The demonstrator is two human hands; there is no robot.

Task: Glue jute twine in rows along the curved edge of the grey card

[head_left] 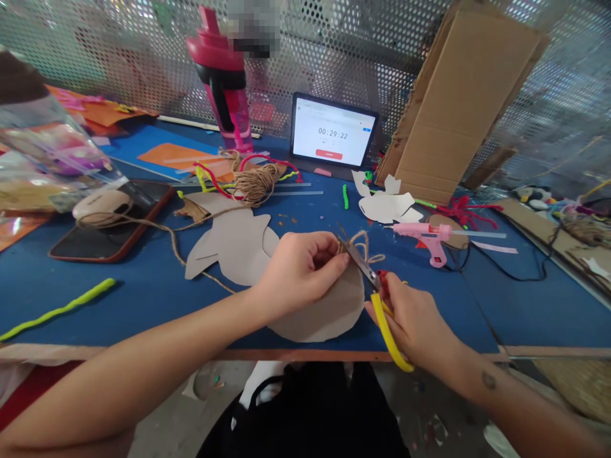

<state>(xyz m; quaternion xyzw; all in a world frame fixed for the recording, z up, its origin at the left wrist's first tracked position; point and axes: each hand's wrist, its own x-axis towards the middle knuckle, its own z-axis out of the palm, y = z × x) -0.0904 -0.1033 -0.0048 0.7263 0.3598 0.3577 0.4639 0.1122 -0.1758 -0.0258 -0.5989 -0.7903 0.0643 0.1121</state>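
My right hand [413,318] is wrapped round scissors [365,266] with yellow handles, their blades pointing up and left. The blades lie beside a piece of twine [366,243] that loops out past the fingertips of my left hand [305,264]. That hand is closed in a pinch on the twine, over a rounded grey cardboard piece [324,318] near the table's front edge. My wrist and fingers hide part of the cardboard. Just left lies another cut grey cardboard shape [233,245] with pointed parts.
A pink glue gun [427,236] lies to the right, near white cut pieces [389,205]. Behind are a ball of twine [255,183], a tablet [333,131] showing a timer, a pink bottle [224,89] and leaning cardboard [458,95]. A phone [114,222] is at left.
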